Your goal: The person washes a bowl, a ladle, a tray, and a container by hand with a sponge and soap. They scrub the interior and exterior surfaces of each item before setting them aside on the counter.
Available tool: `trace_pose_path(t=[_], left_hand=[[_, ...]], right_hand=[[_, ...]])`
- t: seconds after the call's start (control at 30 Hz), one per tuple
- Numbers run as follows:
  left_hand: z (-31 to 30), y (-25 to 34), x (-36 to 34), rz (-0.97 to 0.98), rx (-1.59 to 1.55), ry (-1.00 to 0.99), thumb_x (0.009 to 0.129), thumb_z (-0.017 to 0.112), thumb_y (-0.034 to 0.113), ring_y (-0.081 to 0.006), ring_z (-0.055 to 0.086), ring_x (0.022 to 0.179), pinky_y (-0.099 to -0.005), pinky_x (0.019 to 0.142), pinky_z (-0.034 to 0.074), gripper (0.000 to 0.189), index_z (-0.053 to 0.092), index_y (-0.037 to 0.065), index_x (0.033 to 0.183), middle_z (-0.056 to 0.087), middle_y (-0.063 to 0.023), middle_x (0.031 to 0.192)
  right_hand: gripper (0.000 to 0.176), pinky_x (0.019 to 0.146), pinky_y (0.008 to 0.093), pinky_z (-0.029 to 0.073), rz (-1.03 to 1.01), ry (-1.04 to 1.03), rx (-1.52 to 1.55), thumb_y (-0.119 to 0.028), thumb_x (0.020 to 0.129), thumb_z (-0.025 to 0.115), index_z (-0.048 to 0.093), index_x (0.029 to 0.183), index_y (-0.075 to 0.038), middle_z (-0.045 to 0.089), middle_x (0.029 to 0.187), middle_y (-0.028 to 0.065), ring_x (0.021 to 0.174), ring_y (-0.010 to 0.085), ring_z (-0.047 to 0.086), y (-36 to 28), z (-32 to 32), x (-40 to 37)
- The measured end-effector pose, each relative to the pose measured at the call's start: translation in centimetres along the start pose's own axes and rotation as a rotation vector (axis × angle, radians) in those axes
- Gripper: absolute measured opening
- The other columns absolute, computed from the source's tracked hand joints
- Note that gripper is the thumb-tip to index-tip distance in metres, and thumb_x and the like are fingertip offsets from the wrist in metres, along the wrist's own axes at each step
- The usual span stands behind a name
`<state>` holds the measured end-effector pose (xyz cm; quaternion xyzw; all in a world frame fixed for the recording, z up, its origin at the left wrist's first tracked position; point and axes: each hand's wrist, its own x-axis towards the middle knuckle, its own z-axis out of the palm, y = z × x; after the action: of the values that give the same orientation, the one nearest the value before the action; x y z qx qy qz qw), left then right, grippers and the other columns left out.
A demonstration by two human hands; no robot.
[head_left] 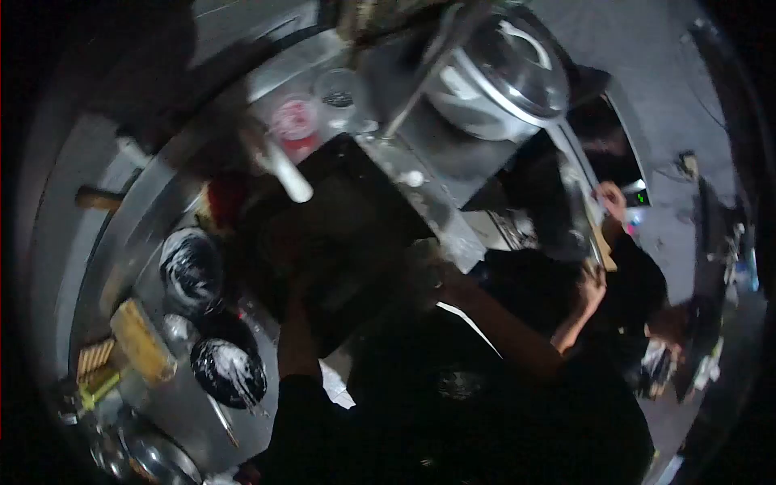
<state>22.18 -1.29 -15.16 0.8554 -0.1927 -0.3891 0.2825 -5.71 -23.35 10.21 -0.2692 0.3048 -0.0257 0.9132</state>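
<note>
Steel counter [253, 424] behind, a dark squarish object [347, 214] lies between both hands [428, 268].

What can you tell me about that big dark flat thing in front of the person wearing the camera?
The dark flat thing looks nearly black, broad and straight-edged, with one corner towards the top of the picture. Its material and any markings are lost in the gloom. The person's left hand and right hand are at its near part, but their grip is too dim to make out. A white handle overlaps its upper left edge in view; whether they touch is unclear.
</note>
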Motion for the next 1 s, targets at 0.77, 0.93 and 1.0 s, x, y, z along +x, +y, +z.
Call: trace_pose_path(t=[0.77, 0.93, 1.0], left_hand=[[-3.4, 5.4, -24.5, 0.322, -0.241, 0.834, 0.086, 0.058, 0.016, -0.033, 0.044, 0.127, -0.0435, 0.101, 0.042, 0.059, 0.039, 0.003, 0.141, 0.047, -0.0223, 0.135], [5.8, -9.2, -24.3, 0.117, -1.04, 0.722, 0.09, 0.05, 0.01, -0.0354, 0.046, 0.124, -0.0475, 0.1, 0.042, 0.041, 0.051, 0.001, 0.129, 0.045, -0.0214, 0.137], [5.1, -7.1, -27.4, 0.32, -0.24, 0.847, 0.092, 0.048, 0.012, -0.0344, 0.046, 0.124, -0.0465, 0.103, 0.04, 0.039, 0.052, -0.001, 0.128, 0.047, -0.0222, 0.136]], right_hand=[[0.045, 0.079, 0.0401, 0.051, -0.944, -0.172, -1.753, -0.034, 0.089, 0.062, 0.056, 0.124, -0.006, 0.063, 0.108, 0.0152, 0.095, 0.0275, 0.064, 13.3, 2.0, 3.8], [0.04, 0.085, 0.0459, 0.047, -0.578, -0.126, -2.028, -0.025, 0.087, 0.067, 0.058, 0.119, -0.004, 0.06, 0.112, 0.0201, 0.098, 0.0373, 0.058, 13.4, 5.2, -0.4], [0.037, 0.084, 0.0466, 0.047, -0.963, -0.288, -1.89, -0.024, 0.086, 0.066, 0.06, 0.115, -0.002, 0.06, 0.11, 0.0206, 0.097, 0.038, 0.058, 9.9, 9.9, -2.5]])
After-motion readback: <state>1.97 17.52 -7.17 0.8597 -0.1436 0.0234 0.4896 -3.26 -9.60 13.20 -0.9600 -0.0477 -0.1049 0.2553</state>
